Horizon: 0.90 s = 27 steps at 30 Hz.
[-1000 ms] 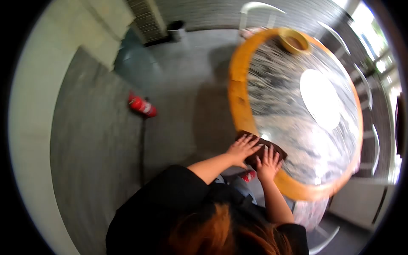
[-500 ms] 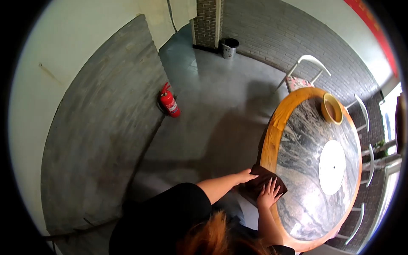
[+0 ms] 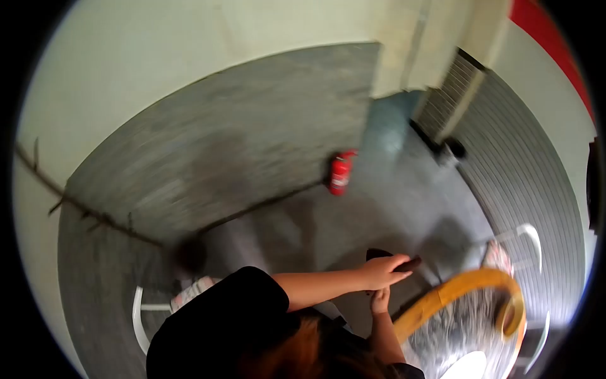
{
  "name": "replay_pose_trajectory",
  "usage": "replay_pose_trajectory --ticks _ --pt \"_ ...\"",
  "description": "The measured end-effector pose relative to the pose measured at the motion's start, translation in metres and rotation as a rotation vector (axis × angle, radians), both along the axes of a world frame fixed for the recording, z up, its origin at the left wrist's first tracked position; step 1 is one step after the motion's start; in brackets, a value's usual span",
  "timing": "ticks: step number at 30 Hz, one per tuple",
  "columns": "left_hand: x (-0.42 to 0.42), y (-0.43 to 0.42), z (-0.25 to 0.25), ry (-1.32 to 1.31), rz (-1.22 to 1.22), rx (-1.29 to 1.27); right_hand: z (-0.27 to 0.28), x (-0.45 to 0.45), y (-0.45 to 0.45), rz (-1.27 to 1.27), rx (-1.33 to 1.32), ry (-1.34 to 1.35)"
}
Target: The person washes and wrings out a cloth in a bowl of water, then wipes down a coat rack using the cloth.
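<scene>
Head view, some motion blur. The left hand [image 3: 380,273] is gripping a dark brown cloth [image 3: 379,254], its fingers and thumb closing on the fabric; one part of the cloth is showing beyond the knuckles and another is sticking out past the fingertips. The right hand [image 3: 380,300] is sitting just below the left, the two appearing to touch; its fingers are curling in, but the left hand is partly hiding them, so cannot tell whether they are pinching the cloth. The cloth is being held in front of the body, showing against the grey floor [image 3: 353,230], beside the wooden rim of the round counter [image 3: 442,292].

On the counter, a yellow bowl [image 3: 510,316] is resting near the far edge, and a white disc [image 3: 466,366] is lying on the marbled top, partly cut off by the frame.

Surroundings: a red fire extinguisher [image 3: 339,174] is standing on the floor by the grey wall [image 3: 252,126]; a bin [image 3: 450,153] is standing farther back, near the brick pillar [image 3: 448,95]. A white chair [image 3: 533,243] is standing beyond the counter, its patterned seat showing.
</scene>
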<state>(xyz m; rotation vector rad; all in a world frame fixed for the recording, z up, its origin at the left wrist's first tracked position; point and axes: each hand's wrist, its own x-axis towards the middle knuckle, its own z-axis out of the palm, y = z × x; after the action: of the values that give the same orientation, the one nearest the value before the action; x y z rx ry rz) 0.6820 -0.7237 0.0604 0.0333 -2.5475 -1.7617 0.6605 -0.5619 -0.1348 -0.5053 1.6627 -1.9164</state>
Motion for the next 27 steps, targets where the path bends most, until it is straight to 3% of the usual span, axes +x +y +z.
replay_pose_trajectory --ticks 1,3,5,8,11,13,16,18,19,21,25,27 --pt "0.001 -0.016 0.009 0.102 0.056 -0.037 0.005 -0.023 -0.022 0.188 -0.104 0.011" --pt "0.02 -0.046 0.063 0.113 0.169 -0.03 0.076 -0.03 -0.081 0.222 -0.136 -0.215" --pt "0.046 -0.076 0.093 0.123 0.215 -0.222 0.112 -0.041 -0.14 0.322 -0.174 -0.337" --pt "0.091 -0.104 0.102 0.099 0.204 -0.668 0.15 -0.036 -0.235 0.514 -0.232 -0.432" --pt "0.129 -0.124 0.077 0.128 0.374 -0.917 0.169 -0.008 -0.314 0.694 -0.265 -0.549" --pt "0.152 -0.145 0.072 0.003 0.446 -0.95 0.176 0.024 -0.358 0.787 -0.274 -0.634" --pt "0.198 -0.184 0.083 0.055 0.667 -0.929 0.181 0.089 -0.419 0.901 -0.274 -0.769" --pt "0.226 -0.218 0.101 -0.209 0.807 -0.64 0.182 0.132 -0.448 0.987 -0.245 -0.865" --pt "0.243 -0.233 0.099 -0.207 0.849 -0.619 0.183 0.154 -0.46 1.022 -0.223 -0.906" --pt "0.277 -0.269 0.085 0.077 1.136 -0.306 0.184 0.198 -0.48 1.087 -0.186 -1.012" --pt "0.335 -0.329 0.094 0.641 1.401 0.671 0.193 0.269 -0.508 1.221 -0.133 -1.224" --pt "0.369 -0.344 0.118 0.77 1.446 0.979 0.202 0.29 -0.52 1.33 -0.1 -1.317"
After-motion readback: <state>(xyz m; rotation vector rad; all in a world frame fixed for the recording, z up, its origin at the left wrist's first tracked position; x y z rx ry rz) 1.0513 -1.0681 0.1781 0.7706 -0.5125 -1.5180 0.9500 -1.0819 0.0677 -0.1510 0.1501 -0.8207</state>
